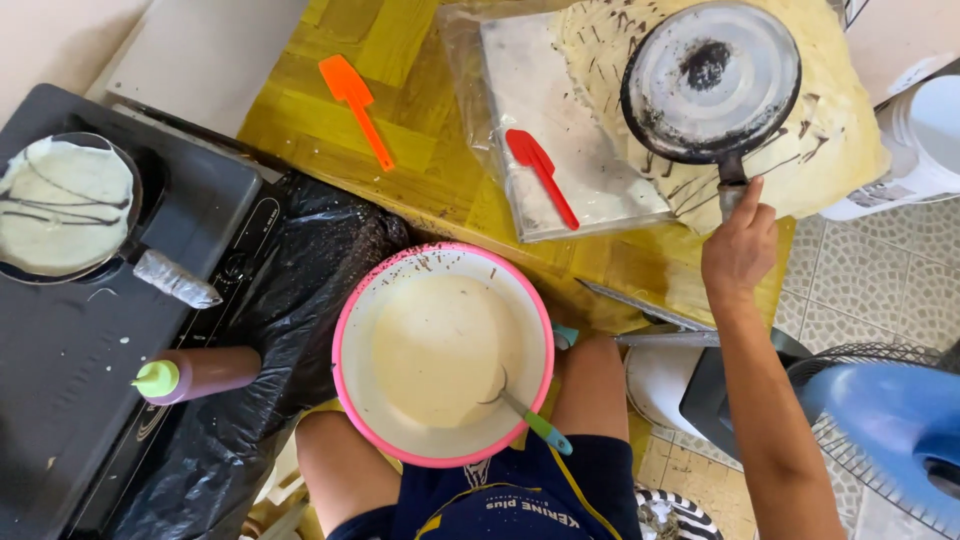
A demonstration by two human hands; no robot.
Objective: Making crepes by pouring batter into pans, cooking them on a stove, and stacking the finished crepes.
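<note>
Right hand (pixel 738 250) closed around the handle of a small frying pan (pixel 711 82), gripping it near the end. The pan is turned upside down — its scorched, grey underside faces up — and it sits over a stack of thin pale crepes (pixel 840 150) streaked with dark lines. The crepes lie on a plastic-wrapped metal tray (pixel 560 130), on a yellow wooden surface. Left hand not in view.

On the tray, just beside the crepes, a red spatula (pixel 540 172). An orange spatula (pixel 355 105) lies well apart on the bare wood.

Between the person's knees, a pink-rimmed bowl (pixel 345 330) holding pale batter, with a ladle (pixel 525 410) leaning inside it, handle green and blue.

To the left, a dark cooktop (pixel 60 350). A second pan (pixel 65 205) rests on it, crepe inside, dark drizzle across it; its handle is wrapped in foil. A squeeze bottle (pixel 200 372) of brown sauce with a green cap lies on its side at the cooktop's edge, against black plastic sheeting (pixel 310 250).

Blue fan (pixel 890 430) at lower right — tiled floor beneath
</note>
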